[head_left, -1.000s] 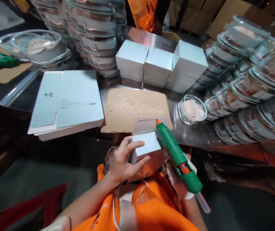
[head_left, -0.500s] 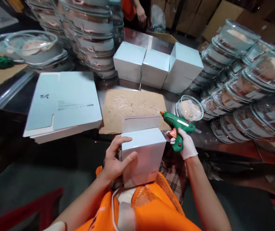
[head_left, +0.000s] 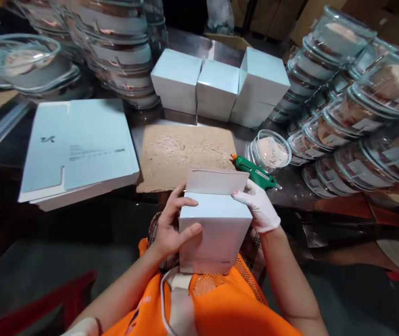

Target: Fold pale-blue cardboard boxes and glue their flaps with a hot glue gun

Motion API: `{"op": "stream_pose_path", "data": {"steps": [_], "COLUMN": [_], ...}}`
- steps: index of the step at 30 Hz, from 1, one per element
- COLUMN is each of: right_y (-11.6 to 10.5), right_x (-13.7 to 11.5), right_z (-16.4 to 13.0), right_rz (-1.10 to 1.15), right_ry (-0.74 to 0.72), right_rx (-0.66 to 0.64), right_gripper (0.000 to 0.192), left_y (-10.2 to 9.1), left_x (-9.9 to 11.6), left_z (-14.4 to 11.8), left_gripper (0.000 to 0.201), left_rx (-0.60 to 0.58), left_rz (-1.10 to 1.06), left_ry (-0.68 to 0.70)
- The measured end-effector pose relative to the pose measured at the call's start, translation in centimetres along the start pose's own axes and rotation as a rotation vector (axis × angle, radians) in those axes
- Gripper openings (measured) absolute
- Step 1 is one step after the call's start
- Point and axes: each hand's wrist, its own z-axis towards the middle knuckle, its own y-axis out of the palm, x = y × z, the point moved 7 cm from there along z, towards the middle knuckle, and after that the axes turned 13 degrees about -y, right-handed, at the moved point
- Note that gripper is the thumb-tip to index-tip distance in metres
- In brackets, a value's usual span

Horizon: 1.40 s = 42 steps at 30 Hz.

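A white cardboard box rests against my lap with its top flap standing open. My left hand grips the box's left side, thumb on the front face. My right hand, in a white glove, holds the box's upper right corner by the flap. A green glue gun lies on the table just beyond my right hand, orange nozzle pointing left, with no hand on it.
A brown cardboard mat lies on the steel table. A stack of flat box blanks is at left, three folded white boxes behind. Stacks of glass bowls crowd the right and the far left.
My right hand set the glue gun down on the table and came to the box's right corner. The box turned more upright in my lap.
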Motion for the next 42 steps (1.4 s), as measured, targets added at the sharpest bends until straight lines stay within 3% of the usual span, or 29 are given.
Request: {"op": "stream_pose_path", "data": {"steps": [3,5,7,10,12,18,21,24,26,27,28,30,32,35,37,39,42], "right_y": [-0.9,-1.0,-0.7,0.1,0.9,1.9,1.1,-2.9,-5.9,-6.4,-6.1,-3.9,-2.1,-3.1,-4.2,-3.8,-1.5], "right_x": [0.3,-0.3,-1.3,-2.7,-3.1,-2.6,-1.8,-1.3,-0.4,0.4,1.7,4.2,4.9,1.9,-1.3,-4.2,-6.4], "right_z": [0.1,-0.4,-1.4,-2.6,-3.2,-3.4,-3.1,-3.5,-5.3,-6.5,-7.8,-10.8,-12.4,-11.8,-10.8,-9.6,-8.1], "right_rz": [-0.048,-0.138,-0.224,-0.396,-0.484,-0.48,-0.451,-0.378,-0.342,-0.333,-0.323,-0.274,-0.259,-0.369,-0.474,-0.592,-0.795], "right_ry": [-0.119,-0.245,-0.372,-0.561,-0.674,-0.733,-0.651,-0.526,-0.399,-0.294,-0.146,0.126,0.198,-0.012,-0.172,-0.321,-0.51], "right_rx": [-0.064,-0.246,-0.42,-0.522,-0.554,-0.575,-0.528,-0.184,0.02,0.028,-0.052,-0.268,-0.285,0.044,0.098,-0.116,-0.552], "right_gripper": [0.068,0.083,0.088,0.056,0.035,0.027,0.032,0.083,0.08,0.064,0.052,0.048,0.045,0.036,0.032,0.025,0.023], "left_y": [-0.2,-0.1,0.1,0.1,-0.1,0.3,0.1,-2.2,-4.7,-5.7,-6.4,-7.0,-6.3,-4.4,-4.4,-4.7,-3.3], "left_x": [-1.0,-1.4,-1.3,-0.7,-0.6,0.2,0.7,0.6,0.7,0.8,0.9,1.1,0.7,0.1,1.2,3.5,5.7], "left_z": [0.2,0.5,0.9,1.0,1.0,1.0,1.3,1.8,2.0,2.1,2.1,1.8,1.3,0.7,0.5,0.7,1.6], "left_gripper": [0.06,0.071,0.06,0.029,0.024,0.018,0.019,0.021,0.021,0.022,0.024,0.032,0.044,0.056,0.053,0.053,0.099], "left_rx": [0.078,0.081,0.026,-0.036,-0.041,-0.059,-0.047,0.087,0.259,0.337,0.417,0.561,0.632,0.5,0.391,0.282,-0.034], "left_rz": [-0.145,-0.277,-0.338,-0.298,-0.279,-0.322,-0.312,-0.279,-0.267,-0.271,-0.288,-0.374,-0.475,-0.415,-0.134,0.202,0.53], "left_ry": [-0.076,-0.09,-0.054,0.026,0.031,0.03,0.036,-0.016,-0.029,-0.031,-0.021,0.004,-0.03,-0.162,-0.103,0.097,0.294]}}
